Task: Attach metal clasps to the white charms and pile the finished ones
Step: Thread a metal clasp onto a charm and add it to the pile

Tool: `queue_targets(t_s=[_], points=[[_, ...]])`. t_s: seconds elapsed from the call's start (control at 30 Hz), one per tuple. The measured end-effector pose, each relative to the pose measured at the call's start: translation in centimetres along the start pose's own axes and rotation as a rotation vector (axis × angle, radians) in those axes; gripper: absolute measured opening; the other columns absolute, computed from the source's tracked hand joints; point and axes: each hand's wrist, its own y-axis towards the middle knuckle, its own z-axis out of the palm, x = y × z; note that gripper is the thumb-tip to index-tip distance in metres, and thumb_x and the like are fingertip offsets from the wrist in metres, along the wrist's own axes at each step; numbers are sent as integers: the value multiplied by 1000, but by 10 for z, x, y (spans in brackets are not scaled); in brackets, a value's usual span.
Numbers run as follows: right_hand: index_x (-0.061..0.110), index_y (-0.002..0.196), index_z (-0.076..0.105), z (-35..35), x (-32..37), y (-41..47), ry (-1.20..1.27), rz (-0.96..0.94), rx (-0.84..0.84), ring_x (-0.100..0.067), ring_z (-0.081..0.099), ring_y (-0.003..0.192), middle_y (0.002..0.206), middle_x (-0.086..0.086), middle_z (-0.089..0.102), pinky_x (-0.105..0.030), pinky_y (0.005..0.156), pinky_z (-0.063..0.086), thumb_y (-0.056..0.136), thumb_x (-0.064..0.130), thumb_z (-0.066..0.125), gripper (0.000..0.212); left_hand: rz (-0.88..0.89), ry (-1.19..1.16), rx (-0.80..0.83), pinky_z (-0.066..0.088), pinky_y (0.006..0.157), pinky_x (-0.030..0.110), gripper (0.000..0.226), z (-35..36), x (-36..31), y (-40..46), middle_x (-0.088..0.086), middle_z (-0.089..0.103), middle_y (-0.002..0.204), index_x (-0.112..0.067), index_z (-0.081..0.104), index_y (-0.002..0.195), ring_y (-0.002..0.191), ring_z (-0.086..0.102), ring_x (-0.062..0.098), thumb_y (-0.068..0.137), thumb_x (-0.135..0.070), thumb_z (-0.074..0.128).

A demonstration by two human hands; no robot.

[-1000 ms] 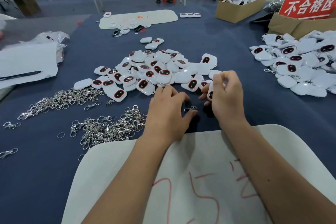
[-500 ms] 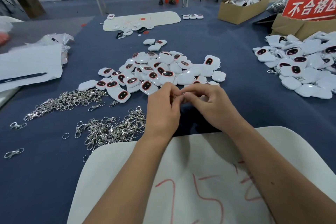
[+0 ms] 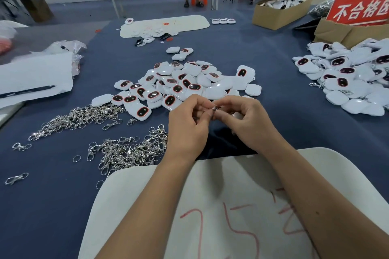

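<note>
Now, at frame left, loose clasps (image 3: pixel 126 151) lie heaped on the counter (image 3: pixel 284 124). Centre, your left hand (image 3: pixel 187 128) and right hand (image 3: pixel 248 124) both pinch one small clasp (image 3: pixel 214 108), a white charm (image 3: pixel 237 115) tucked under your right fingers. If that pinch slackens, the ring could spring free. Finished pile (image 3: pixel 353 82): right.
</note>
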Motion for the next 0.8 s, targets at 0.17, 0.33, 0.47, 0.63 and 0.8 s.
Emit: queue_targets(t_s=[0.17, 0.33, 0.47, 0.63, 0.8], points=[[16, 93, 80, 1, -2, 0, 28, -66, -37, -38, 71, 81, 82, 1, 78, -51, 82, 58, 92, 11, 77, 5, 4, 6, 16, 41, 65, 9, 14, 0, -2, 0, -19, 65, 67, -13, 69, 86, 66, 58, -1, 91, 0, 68], [14, 91, 79, -2, -3, 0, 77, -89, -45, -24, 73, 80, 80, 1, 78, -30, 82, 58, 92, 7, 76, 7, -4, 24, 40, 40, 61, 13, 14, -2, -2, 1, -9, 62, 67, -17, 69, 85, 68, 56, 14, 92, -6, 68], [11, 88, 79, -2, -2, 0, 79, -86, -60, -9, 71, 78, 79, 3, 77, -16, 79, 52, 92, 4, 75, 10, -19, 14, 61, 40, 60, 18, 16, -1, 0, 1, -5, 64, 70, -20, 68, 86, 70, 56, 20, 94, -6, 66], [12, 85, 78, -3, 1, -2, 124, -56, -135, -2, 66, 69, 76, 3, 77, -11, 72, 48, 92, 3, 75, 12, -20, 15, 42, 42, 63, 12, 12, -1, -1, 0, 0, 67, 77, -16, 71, 89, 72, 58, 8, 92, -4, 69], [21, 84, 77, -1, 3, -1, 84, -38, -147, 1, 61, 64, 77, 15, 74, -10, 68, 44, 94, 8, 75, 16, 24, 17, -18, 42, 69, 12, 8, -1, -2, 1, -1, 70, 82, -11, 72, 86, 76, 58, 12, 92, -6, 70]])
